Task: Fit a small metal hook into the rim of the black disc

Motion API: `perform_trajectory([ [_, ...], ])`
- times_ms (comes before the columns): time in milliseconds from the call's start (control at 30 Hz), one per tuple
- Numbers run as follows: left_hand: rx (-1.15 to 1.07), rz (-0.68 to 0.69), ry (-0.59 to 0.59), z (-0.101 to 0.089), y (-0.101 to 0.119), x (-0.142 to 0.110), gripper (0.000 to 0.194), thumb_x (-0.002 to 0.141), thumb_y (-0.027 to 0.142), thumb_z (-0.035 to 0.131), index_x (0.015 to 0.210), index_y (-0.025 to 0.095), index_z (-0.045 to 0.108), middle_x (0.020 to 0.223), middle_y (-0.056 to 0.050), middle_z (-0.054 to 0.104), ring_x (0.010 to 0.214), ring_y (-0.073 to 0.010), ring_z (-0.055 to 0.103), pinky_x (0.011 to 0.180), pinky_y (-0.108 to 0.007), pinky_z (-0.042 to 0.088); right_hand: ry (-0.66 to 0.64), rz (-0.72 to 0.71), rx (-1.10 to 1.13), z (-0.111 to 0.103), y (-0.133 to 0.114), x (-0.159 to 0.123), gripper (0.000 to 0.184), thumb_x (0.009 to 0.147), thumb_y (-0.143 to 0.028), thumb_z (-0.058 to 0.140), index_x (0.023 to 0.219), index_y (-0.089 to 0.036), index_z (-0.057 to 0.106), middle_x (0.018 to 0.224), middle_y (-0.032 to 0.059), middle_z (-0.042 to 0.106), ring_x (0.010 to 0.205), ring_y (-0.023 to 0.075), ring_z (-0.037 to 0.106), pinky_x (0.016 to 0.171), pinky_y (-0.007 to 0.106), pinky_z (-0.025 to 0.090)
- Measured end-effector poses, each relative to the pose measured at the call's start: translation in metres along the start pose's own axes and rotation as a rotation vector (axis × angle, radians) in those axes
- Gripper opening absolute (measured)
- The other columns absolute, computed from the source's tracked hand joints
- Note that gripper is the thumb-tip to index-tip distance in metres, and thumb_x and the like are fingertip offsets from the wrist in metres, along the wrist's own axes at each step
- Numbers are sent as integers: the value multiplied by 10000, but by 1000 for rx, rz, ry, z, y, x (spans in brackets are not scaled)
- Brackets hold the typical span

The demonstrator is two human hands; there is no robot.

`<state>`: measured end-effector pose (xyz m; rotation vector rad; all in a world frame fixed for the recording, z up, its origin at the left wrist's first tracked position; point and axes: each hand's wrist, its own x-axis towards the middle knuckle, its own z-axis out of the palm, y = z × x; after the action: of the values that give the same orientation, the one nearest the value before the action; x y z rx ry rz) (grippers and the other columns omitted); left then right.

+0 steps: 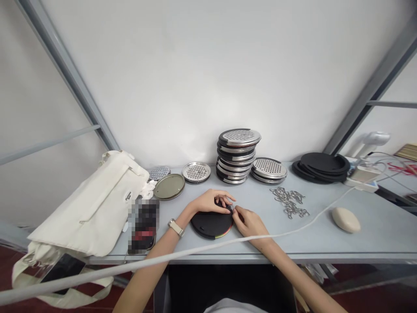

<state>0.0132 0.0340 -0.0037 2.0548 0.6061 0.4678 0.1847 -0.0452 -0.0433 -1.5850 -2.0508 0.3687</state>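
Note:
A round black disc (208,225) with a thin coloured strip along its front right rim lies near the table's front edge. My left hand (213,201) reaches over its far side, fingers bent and closed at the disc's right rim. At that same rim, the thumb and fingertips of my right hand (248,221) are pinched together. Between the two hands a small dark or metallic bit shows, too small to name. Several small silver metal clips (289,201) lie loose on the table to the right of my right hand.
Behind the hands stand a tall stack of round perforated metal plates (239,138) and a lower stack (269,167). Black discs (324,164) lie at right, near a beige rounded object (345,219). A white bag (94,208) sits left. A white cable (202,249) crosses in front.

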Motion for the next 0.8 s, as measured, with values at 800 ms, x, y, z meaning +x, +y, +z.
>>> perform_trajectory([
  [800,-68,8,2,1,0,0,512,636,295,683,1109,147,557,978,-109,639,854,-152,585,739,-248,451,-5,14,-15,-2,-2,0,296,861,-305,258,682,-199,469,620,15,565,534,112,471,535,223,282],
])
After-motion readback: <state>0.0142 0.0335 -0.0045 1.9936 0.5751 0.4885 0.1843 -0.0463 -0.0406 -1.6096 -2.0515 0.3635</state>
